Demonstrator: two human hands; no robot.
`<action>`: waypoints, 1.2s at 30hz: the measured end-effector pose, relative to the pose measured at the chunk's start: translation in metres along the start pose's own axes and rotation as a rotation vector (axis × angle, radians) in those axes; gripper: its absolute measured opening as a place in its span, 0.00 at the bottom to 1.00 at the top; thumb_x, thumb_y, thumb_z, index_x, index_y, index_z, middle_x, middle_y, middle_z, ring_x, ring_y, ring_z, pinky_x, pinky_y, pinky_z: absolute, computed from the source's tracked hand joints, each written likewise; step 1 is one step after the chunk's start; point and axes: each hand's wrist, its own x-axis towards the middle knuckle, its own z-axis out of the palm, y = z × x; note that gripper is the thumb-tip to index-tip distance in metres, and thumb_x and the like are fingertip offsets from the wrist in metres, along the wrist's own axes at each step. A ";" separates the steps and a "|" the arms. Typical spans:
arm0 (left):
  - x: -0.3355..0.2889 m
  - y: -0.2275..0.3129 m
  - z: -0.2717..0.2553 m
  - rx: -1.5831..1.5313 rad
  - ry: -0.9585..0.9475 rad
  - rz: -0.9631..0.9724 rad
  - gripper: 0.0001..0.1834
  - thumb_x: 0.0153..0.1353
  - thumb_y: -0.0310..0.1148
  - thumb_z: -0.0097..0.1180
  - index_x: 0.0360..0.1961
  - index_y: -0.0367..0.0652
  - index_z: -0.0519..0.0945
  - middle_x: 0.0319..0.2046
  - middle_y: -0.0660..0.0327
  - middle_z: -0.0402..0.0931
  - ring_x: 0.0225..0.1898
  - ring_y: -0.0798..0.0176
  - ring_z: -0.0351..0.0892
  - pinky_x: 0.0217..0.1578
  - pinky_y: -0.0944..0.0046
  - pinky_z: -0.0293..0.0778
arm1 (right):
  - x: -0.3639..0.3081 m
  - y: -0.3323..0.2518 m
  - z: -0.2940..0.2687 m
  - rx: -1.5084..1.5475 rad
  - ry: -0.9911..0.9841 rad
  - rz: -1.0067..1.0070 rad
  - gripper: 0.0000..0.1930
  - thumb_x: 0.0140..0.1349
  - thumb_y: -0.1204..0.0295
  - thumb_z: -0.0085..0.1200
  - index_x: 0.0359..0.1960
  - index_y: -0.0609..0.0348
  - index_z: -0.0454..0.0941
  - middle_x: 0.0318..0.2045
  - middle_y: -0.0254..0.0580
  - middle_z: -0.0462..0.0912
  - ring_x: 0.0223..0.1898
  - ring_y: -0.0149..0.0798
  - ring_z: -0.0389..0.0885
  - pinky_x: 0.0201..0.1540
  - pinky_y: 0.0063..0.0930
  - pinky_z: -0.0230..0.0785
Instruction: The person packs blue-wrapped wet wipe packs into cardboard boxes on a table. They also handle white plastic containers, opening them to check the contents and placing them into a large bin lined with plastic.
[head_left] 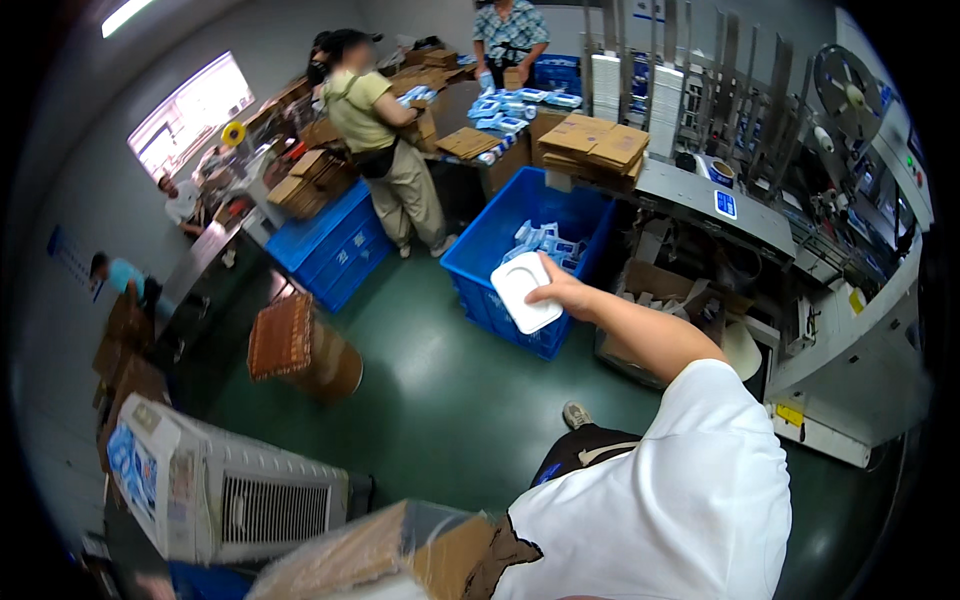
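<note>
My right hand (562,288) reaches out ahead of me, its fingers closed around the edge of a white plastic lid (520,285). This lid is rectangular with rounded corners and a raised outline, and it is tilted toward me. It is held over the near rim of a blue plastic crate (478,272). Inside the crate lie several blue-and-white soft packs (548,238). Part of the crate is hidden behind my hand and the lid. I cannot see my left hand.
A machine (715,205) with upright metal guides and stacked white lids (606,88) stands right; flattened cardboard (595,140) lies beside it. A stool with a woven cover (282,335), an air cooler (260,490) and a plastic-wrapped carton (370,550) are left. Co-workers stand farther off.
</note>
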 end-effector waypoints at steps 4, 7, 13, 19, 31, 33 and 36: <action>-0.008 0.004 0.116 -0.335 -0.121 -0.054 0.34 0.56 0.50 0.52 0.60 0.40 0.66 0.57 0.53 0.68 0.59 0.48 0.65 0.57 0.47 0.59 | 0.042 -0.005 -0.142 -0.010 0.277 -0.250 0.63 0.37 0.70 0.68 0.72 0.62 0.33 0.66 0.52 0.57 0.66 0.45 0.58 0.67 0.30 0.49; -0.018 -0.006 0.210 -0.456 -0.169 -0.102 0.33 0.56 0.49 0.51 0.59 0.40 0.68 0.56 0.53 0.70 0.57 0.47 0.66 0.55 0.45 0.61 | 0.064 -0.055 -0.249 -0.004 0.424 -0.523 0.63 0.37 0.70 0.70 0.72 0.62 0.33 0.66 0.51 0.58 0.66 0.43 0.59 0.67 0.33 0.50; -0.045 -0.028 0.399 -0.551 -0.300 -0.227 0.30 0.57 0.48 0.48 0.57 0.40 0.71 0.52 0.53 0.73 0.54 0.45 0.70 0.51 0.40 0.65 | 0.121 -0.212 -0.476 -0.640 1.298 -0.850 0.67 0.38 0.59 0.72 0.72 0.47 0.27 0.58 0.58 0.57 0.60 0.58 0.58 0.65 0.49 0.53; -0.111 -0.041 0.588 -0.485 -0.503 -0.260 0.25 0.60 0.43 0.55 0.54 0.39 0.71 0.50 0.57 0.75 0.53 0.54 0.72 0.55 0.51 0.67 | 0.155 -0.399 -0.611 -1.456 1.825 -1.068 0.63 0.45 0.58 0.69 0.72 0.37 0.27 0.58 0.56 0.56 0.59 0.56 0.57 0.65 0.52 0.47; -0.120 -0.073 0.670 -0.393 -0.555 -0.381 0.27 0.59 0.41 0.50 0.58 0.38 0.70 0.52 0.51 0.74 0.53 0.47 0.74 0.56 0.44 0.71 | 0.201 -0.456 -0.671 -2.260 1.450 -0.374 0.60 0.44 0.74 0.66 0.72 0.35 0.33 0.58 0.50 0.61 0.63 0.50 0.59 0.69 0.57 0.37; -0.120 -0.083 0.680 -0.380 -0.547 -0.387 0.28 0.58 0.44 0.51 0.56 0.39 0.71 0.49 0.52 0.75 0.50 0.48 0.75 0.52 0.45 0.72 | 0.204 -0.439 -0.661 -2.263 1.436 -0.307 0.60 0.42 0.79 0.63 0.73 0.35 0.34 0.59 0.46 0.61 0.65 0.46 0.58 0.69 0.59 0.34; -0.123 -0.094 0.701 -0.507 -0.788 -0.328 0.31 0.54 0.42 0.58 0.61 0.52 0.68 0.54 0.62 0.73 0.56 0.55 0.72 0.57 0.46 0.68 | 0.207 -0.380 -0.658 -2.245 1.374 -0.281 0.60 0.41 0.80 0.64 0.73 0.36 0.34 0.59 0.45 0.61 0.65 0.45 0.58 0.70 0.61 0.30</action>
